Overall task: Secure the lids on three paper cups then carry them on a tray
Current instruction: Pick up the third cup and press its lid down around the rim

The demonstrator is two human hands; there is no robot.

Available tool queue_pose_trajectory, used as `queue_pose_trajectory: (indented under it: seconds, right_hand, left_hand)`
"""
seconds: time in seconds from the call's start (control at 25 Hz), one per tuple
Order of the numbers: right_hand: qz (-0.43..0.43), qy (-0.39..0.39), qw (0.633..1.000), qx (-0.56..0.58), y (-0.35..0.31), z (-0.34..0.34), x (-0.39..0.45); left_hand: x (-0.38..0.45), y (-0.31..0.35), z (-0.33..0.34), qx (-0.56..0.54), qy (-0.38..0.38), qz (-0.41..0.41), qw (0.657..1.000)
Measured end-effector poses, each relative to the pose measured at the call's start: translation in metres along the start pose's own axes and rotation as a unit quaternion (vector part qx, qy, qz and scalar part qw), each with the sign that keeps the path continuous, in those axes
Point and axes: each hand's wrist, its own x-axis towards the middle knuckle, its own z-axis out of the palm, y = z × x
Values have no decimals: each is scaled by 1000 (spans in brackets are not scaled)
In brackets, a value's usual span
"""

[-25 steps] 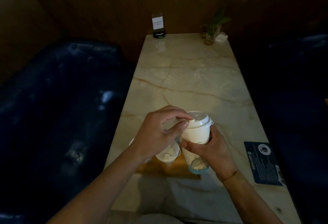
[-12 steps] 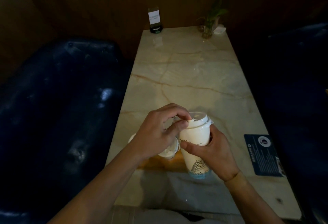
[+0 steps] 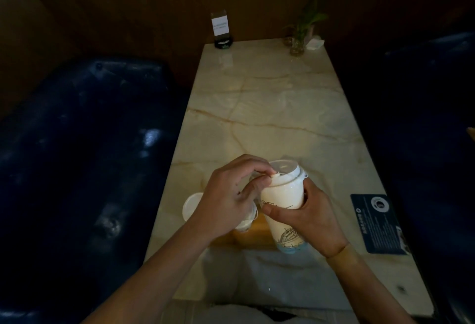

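In the head view, a long marble table (image 3: 270,108) runs away from the person; dark blue seats (image 3: 77,144) stand on both sides of it; a brown wooden wall is at the far end.

The right hand (image 3: 308,217) is wrapped around the side of a tall white paper cup (image 3: 284,203); the thumb lies across the front of the cup and the fingers curl around the back; the cup stands upright, near the near edge of the table, a bit right of the middle; it has a thin line drawing and a blue band near the bottom.

The left hand (image 3: 231,195) is bent over the top left of the cup; its thumb and fingertips (image 3: 267,172) pinch the rim of a white lid (image 3: 285,172) that sits on the cup; the lid looks a little tilted; I cannot tell if it is pushed all the way down.

A second cup with a lid (image 3: 192,205) peeks out to the left, mostly hidden under the left hand; it is just beside the tall cup.

A wooden tray (image 3: 253,235) shows under the cups as an orange-brown patch; most of it is covered by the hands.

A dark card (image 3: 377,223) lies flat by the right edge of the table, near the right wrist.

At the far left corner stands a small sign holder (image 3: 221,28); at the far right corner stands a little green plant (image 3: 300,31) in a glass, with a white crumpled thing just beside it.
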Motion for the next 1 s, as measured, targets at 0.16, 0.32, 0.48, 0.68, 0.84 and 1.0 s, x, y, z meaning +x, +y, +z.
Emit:
queue_pose_trajectory:
  seconds: [0.16,0.32,0.48,0.68,0.84,1.0]
  right_hand:
    - [-11,3,1000,-20,4,-2,2]
    - [5,3,1000,-1,16,-4,3]
    - [24,-3,999,22,27,-10,6]
    - [23,-14,999,43,40,-15,7]
    - [26,-59,997,46,57,-20,5]
    - [22,-69,997,16,81,-19,-1]
  left_hand:
    - [-2,-3,8,18,18,6,1000]
    - [-5,-12,20,10,10,-18,1000]
    - [-18,-18,40,-22,57,-106,992]
    - [-22,-25,53,-225,28,-323,919]
    - [-34,-37,64,-223,42,-289,930]
    - [-54,-46,74,-198,31,-264,944]
